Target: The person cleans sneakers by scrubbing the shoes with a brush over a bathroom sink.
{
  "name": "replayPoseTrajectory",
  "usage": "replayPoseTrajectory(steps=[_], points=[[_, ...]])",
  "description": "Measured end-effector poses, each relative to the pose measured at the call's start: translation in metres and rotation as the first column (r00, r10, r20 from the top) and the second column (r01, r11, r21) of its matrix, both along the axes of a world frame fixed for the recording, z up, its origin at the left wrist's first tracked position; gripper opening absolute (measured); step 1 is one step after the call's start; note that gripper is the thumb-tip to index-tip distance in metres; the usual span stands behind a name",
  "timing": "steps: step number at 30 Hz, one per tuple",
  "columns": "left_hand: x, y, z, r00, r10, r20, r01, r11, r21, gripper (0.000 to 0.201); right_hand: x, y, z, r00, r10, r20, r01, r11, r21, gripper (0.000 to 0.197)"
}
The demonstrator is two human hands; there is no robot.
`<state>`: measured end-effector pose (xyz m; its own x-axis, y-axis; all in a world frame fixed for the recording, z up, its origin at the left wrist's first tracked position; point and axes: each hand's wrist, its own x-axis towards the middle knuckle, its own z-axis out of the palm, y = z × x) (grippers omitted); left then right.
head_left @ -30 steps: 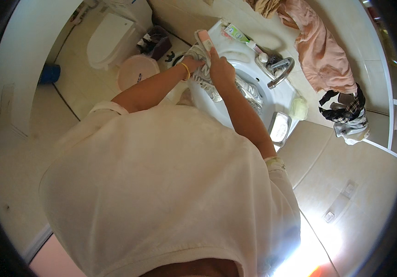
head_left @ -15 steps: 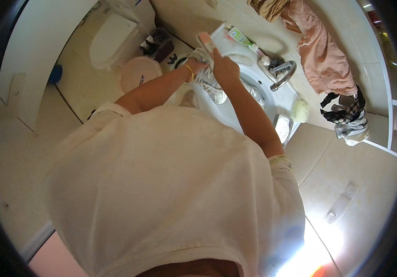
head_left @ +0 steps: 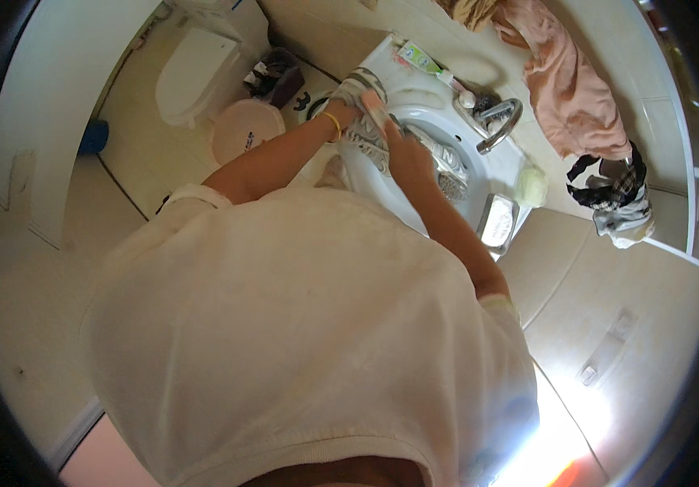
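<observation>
Pink brush (head_left: 375, 109), clasped in the right hand (head_left: 411, 160), has drawn back over a nearer stretch of the grey-white shoe (head_left: 361, 82) gripped by the left hand (head_left: 340, 115), exposing its far end.

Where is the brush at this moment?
In the head view, above centre: the brush is in the right hand, over the shoe held by the left hand, at the left side of the sink.

My work area is a bathroom, apparently domestic. Identifying fixtures, read clockwise from twelve at the top of my view: toilet (head_left: 191, 77), eleven o'clock; washbasin (head_left: 390, 200), one o'clock; curved tap (head_left: 505, 130), two o'clock; hanging pink garment (head_left: 575, 89), two o'clock, farther out, against wall tiles (head_left: 650, 122).
</observation>
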<state>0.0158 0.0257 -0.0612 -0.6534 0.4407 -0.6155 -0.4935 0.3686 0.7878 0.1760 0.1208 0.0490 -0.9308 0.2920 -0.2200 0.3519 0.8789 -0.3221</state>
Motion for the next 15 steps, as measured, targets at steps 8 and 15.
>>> replayPoseTrajectory(steps=[8, 15], points=[[0.01, 0.005, 0.06, 0.984, -0.173, 0.031, 0.175, 0.979, -0.101, 0.046, -0.045, 0.005, -0.019, 0.99, -0.027, -0.141, 0.026, 1.0, -0.015, 0.046], [0.007, -0.001, 0.021, 0.993, -0.011, 0.115, 0.013, 1.0, -0.015, 0.046, 0.046, 0.0, -0.014, 0.981, -0.115, 0.156, 0.123, 0.992, -0.041, 0.049]])
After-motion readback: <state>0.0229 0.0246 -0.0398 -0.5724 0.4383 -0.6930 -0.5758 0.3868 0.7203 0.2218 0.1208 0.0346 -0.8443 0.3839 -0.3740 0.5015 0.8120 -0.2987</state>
